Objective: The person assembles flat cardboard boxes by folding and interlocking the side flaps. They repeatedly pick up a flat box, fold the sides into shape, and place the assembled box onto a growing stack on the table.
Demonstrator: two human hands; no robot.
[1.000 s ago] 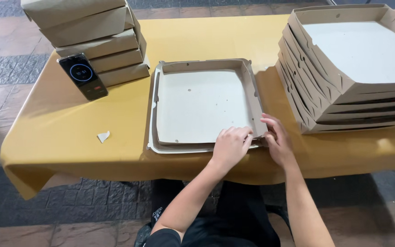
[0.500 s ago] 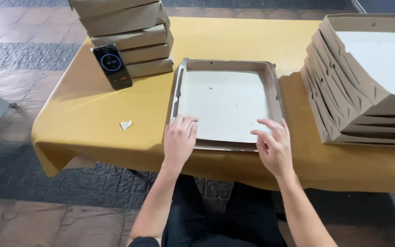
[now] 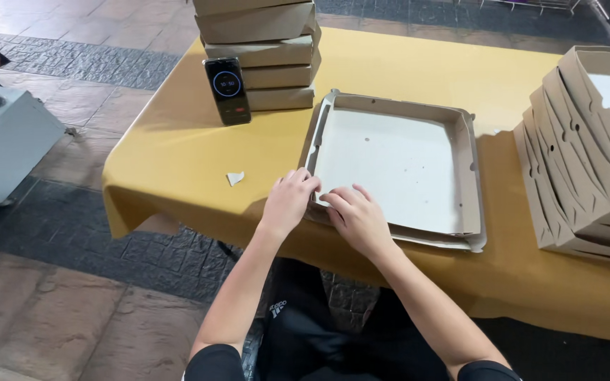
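Pressing hands [image 3: 326,204] on box corner [image 3: 317,201]

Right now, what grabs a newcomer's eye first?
Both hands, left and right, press on the near left corner of an open flat box mid-table. Closed boxes are stacked at the far left with a phone leaning on them; open boxes are stacked at the right.
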